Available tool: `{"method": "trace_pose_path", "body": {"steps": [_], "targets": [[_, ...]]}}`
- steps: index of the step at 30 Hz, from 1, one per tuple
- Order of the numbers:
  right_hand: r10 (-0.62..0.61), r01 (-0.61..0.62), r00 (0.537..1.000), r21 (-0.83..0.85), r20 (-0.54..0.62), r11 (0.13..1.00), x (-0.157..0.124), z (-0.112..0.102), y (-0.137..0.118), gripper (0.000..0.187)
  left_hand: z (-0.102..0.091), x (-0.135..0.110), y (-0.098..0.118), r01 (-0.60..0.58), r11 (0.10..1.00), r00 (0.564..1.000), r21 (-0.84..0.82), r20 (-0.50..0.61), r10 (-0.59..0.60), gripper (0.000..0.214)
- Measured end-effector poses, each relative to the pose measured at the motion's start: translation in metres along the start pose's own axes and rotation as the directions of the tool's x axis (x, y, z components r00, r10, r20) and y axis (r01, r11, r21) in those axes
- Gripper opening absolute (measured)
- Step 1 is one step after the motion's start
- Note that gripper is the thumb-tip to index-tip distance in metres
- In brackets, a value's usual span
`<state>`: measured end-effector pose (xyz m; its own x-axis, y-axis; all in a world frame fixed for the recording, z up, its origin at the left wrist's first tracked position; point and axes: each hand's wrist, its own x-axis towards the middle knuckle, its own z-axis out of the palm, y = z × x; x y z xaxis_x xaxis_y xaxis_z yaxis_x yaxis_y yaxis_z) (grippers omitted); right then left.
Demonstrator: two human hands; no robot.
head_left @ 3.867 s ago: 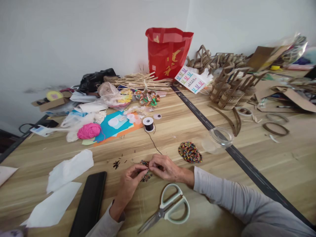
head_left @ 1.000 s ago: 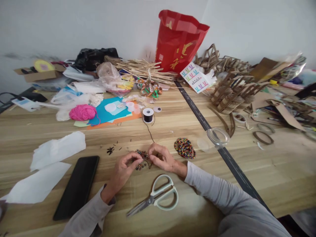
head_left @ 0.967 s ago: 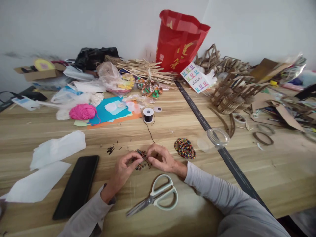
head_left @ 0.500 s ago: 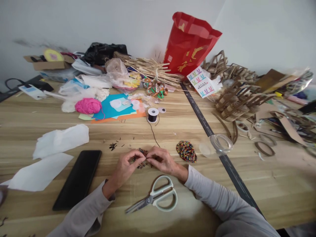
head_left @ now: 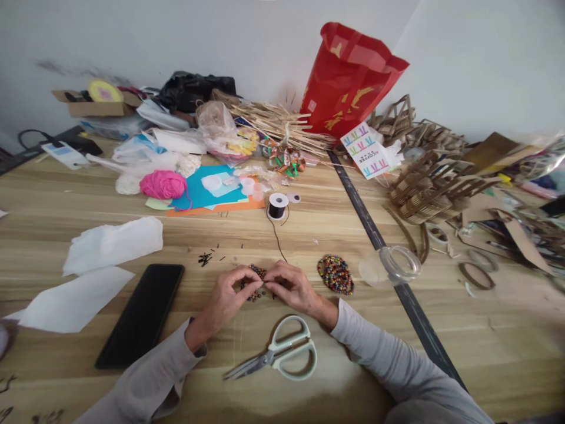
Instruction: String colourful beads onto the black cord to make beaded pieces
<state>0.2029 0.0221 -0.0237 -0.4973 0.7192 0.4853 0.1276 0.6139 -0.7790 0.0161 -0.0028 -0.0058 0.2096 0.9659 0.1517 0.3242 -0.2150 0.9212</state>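
Observation:
Fingertip to fingertip, my left hand (head_left: 233, 294) and my right hand (head_left: 295, 287) pinch over a small pile of dark beads (head_left: 252, 297). What sits in the left pinch is too small to make out. A thin black cord (head_left: 278, 241) runs from a white spool (head_left: 276, 207) down to my right hand, whose fingers hide its end. Right of that hand lies a coiled heap of multicoloured bead strings (head_left: 336, 274). Scissors with pale green handles (head_left: 282, 352) rest just below both hands. Short black cord pieces (head_left: 205, 259) lie up and left of the beads.
At left are a black phone (head_left: 141, 315) and white paper sheets (head_left: 115, 244). Pink yarn (head_left: 163, 185), coloured paper (head_left: 194, 191) and plastic bags crowd the back. A red bag (head_left: 348, 82) stands by the wall. Small woven baskets (head_left: 424, 188) and a clear tape roll (head_left: 399, 264) are at right.
The view has shifted slightly, so the background sits a little further right. Both hands keep their pinch over the beads, with hardly any movement.

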Motion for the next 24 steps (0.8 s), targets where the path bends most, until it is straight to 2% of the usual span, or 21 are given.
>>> {"method": "trace_pose_path", "body": {"steps": [13, 18, 24], "targets": [[0.026, -0.024, 0.999, -0.033, 0.047, 0.999, 0.001, -0.0011, -0.0008, 0.019, 0.001, -0.0002, -0.0018, 0.001, 1.0, 1.0, 0.019, -0.008, -0.001, 0.01], [0.041, -0.04, 0.999, -0.032, 0.03, 0.999, 0.0018, -0.002, -0.0029, 0.021, 0.0003, 0.0001, -0.0032, -0.019, 0.998, 1.0, 0.057, -0.018, 0.02, 0.011], [0.136, -0.136, 0.99, 0.005, -0.034, 0.991, 0.0027, -0.0033, -0.0019, 0.022, -0.0036, 0.001, -0.0017, -0.031, 0.988, 1.0, 0.149, 0.006, 0.03, 0.012]]}}
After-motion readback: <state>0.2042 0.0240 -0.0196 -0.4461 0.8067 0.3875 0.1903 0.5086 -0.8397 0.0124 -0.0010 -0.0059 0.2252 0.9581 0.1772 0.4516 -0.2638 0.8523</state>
